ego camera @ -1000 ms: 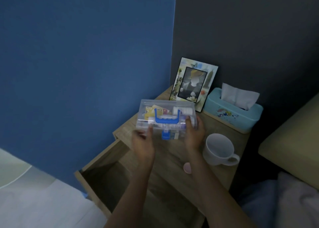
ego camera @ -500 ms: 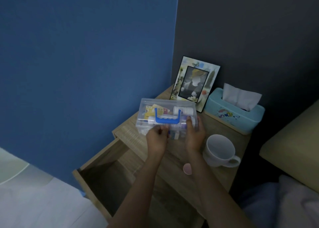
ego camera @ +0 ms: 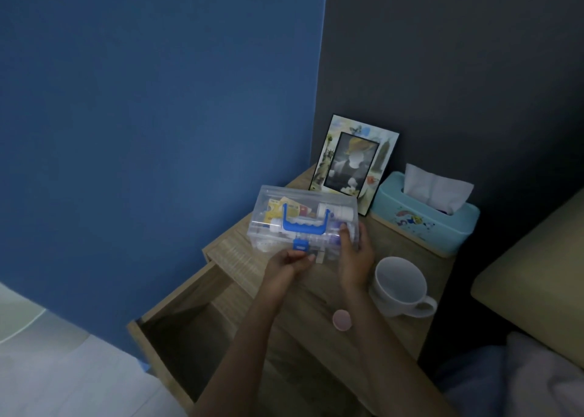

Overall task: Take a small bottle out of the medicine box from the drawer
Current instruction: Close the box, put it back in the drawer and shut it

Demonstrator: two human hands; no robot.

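Observation:
A clear plastic medicine box (ego camera: 281,197) with a blue handle and a blue front latch (ego camera: 300,245) rests on the wooden nightstand (ego camera: 319,293), lid closed. A small white bottle (ego camera: 335,212) lies inside at the right, among coloured packets. My left hand (ego camera: 288,264) is at the box's front, fingers pinched at the blue latch. My right hand (ego camera: 354,254) grips the box's right front corner. The drawer (ego camera: 177,322) below stands pulled out, its inside dark.
A white mug (ego camera: 401,287) stands right of my right wrist, with a small pink round thing (ego camera: 342,319) near the front edge. A photo frame (ego camera: 354,163) and a teal tissue box (ego camera: 423,220) sit at the back. A bed (ego camera: 531,277) borders the right.
My left hand has moved from the box's left front corner to the blue latch at the front middle. My right hand has stayed on the box's right corner.

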